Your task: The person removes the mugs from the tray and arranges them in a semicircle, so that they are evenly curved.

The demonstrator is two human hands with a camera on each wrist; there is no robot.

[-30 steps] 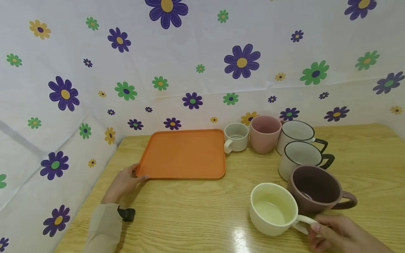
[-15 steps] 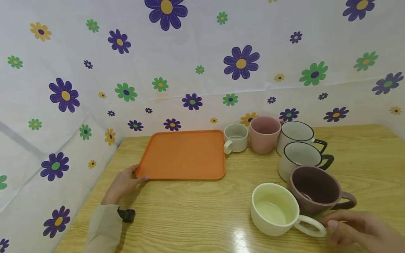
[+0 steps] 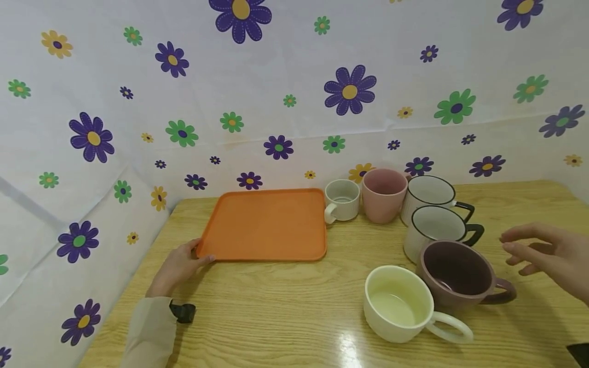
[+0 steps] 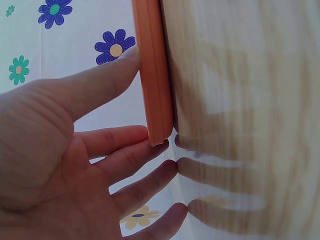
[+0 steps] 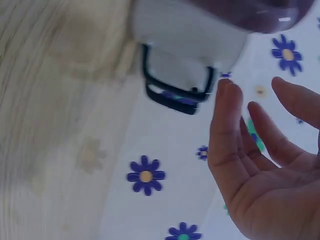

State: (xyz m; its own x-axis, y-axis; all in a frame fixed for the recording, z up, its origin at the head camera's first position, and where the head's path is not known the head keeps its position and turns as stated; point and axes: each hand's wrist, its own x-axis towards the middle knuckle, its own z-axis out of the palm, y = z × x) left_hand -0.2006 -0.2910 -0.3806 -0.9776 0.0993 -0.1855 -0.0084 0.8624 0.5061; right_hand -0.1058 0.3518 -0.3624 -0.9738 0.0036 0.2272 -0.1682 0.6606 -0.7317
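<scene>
My left hand [image 3: 178, 267] holds the near left corner of an orange tray [image 3: 267, 225] that lies flat on the table. In the left wrist view the thumb lies against one edge of the tray [image 4: 152, 75], with fingertips at its corner. My right hand [image 3: 549, 255] hovers to the right of the mugs, holding nothing, its fingers loosely bent and apart. Closest to it are a brown mug [image 3: 455, 271] and a white mug with black rim and handle [image 3: 434, 230]. A pale yellow cup [image 3: 398, 304] stands in front, its handle pointing right.
Another black-rimmed white mug [image 3: 430, 194], a pink mug [image 3: 384, 197] and a small whitish cup [image 3: 342, 199] stand along the back, the small cup beside the tray. Behind the wooden table [image 3: 276, 317] hangs a flowered white cloth [image 3: 257, 66].
My right hand has let go of the yellow cup's handle and moved up and to the right, past the brown mug. The left hand and the tray have stayed put.
</scene>
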